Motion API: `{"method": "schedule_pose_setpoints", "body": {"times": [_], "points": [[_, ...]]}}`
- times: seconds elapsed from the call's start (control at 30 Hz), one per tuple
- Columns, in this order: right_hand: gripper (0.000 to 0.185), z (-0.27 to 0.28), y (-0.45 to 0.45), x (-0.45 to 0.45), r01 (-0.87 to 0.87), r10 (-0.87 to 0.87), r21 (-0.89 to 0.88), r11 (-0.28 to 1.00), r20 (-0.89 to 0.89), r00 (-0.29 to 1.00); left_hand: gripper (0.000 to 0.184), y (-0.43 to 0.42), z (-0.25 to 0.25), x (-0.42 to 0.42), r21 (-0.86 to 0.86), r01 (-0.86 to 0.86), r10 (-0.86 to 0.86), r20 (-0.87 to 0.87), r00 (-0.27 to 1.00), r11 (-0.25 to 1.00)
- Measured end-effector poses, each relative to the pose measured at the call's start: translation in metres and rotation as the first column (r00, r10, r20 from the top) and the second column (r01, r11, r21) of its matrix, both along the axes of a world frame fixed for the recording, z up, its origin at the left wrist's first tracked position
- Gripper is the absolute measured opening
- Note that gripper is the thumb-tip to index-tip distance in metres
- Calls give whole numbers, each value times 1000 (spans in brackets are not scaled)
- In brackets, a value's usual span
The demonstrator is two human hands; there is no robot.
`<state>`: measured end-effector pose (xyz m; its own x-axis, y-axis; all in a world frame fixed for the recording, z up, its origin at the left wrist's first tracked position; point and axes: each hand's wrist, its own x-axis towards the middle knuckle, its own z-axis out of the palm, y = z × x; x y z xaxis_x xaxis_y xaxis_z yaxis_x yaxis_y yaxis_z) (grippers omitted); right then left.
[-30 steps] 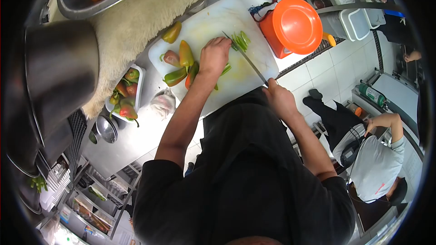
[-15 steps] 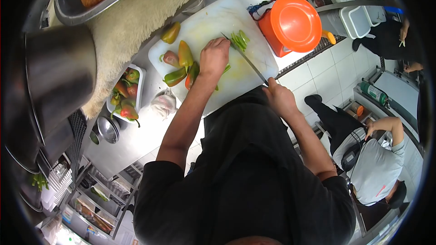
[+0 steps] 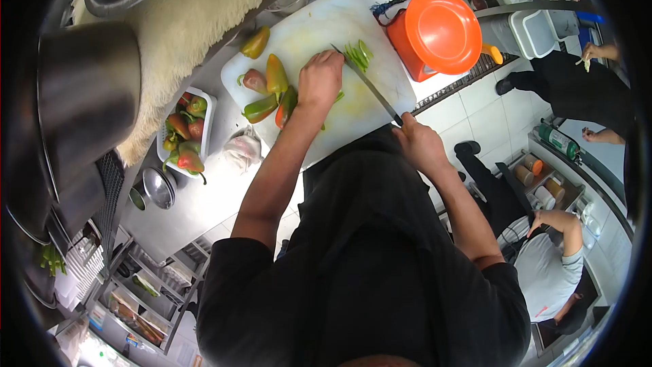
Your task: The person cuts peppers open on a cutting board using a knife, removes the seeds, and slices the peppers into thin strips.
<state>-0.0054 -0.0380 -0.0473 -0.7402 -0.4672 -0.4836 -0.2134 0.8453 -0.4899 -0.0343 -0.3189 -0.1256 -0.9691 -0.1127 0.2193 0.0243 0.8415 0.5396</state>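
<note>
My right hand (image 3: pixel 422 143) is closed around the handle of a knife (image 3: pixel 373 92), whose blade lies slanted over the white cutting board (image 3: pixel 373 24). Beside the blade's tip, my left hand (image 3: pixel 320 80) presses down with curled fingers on a piece of green pepper, mostly hidden beneath it. A little green (image 3: pixel 339 97) shows at that hand's edge. Thin green pepper strips (image 3: pixel 357 56) lie just beyond the knife. Left of my left hand are several peppers and pepper halves, among them a yellow-green pepper (image 3: pixel 276 75), a reddish pepper (image 3: pixel 254 81) and a green half (image 3: pixel 260 109).
An orange bucket with a lid (image 3: pixel 445 30) stands right of the board. To the left are a white basket of peppers (image 3: pixel 212 119), a plastic bag (image 3: pixel 242 151) and metal bowls (image 3: pixel 158 188). Two other people (image 3: pixel 553 272) are at the right.
My hands and the knife stay almost in place over the board. At the right, one person has come further into view, and the person in grey has shifted slightly.
</note>
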Motion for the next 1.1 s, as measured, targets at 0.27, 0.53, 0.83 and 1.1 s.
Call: {"method": "schedule_pose_setpoints", "body": {"times": [0.27, 0.53, 0.83, 1.1], "points": [[28, -25, -12, -8, -14, 13, -40, 999, -26, 1000, 6, 1, 3, 3, -22, 22, -21, 29, 999, 1000], [29, 2, 6, -5, 79, -79, -3, 997, -55, 995, 5, 2, 0, 0, 44, -29, 26, 56, 998, 999], [31, 3, 19, 6, 151, -150, -20, 988, -274, 950, 22, 13, 43, 3, 95, -62, 67, -50, 997, 994], [45, -13, 21, 8, 186, -191, -47, 981, -340, 921, 48, 42, 39, 42, -137, 191, -189, 32, 981, 972]]}}
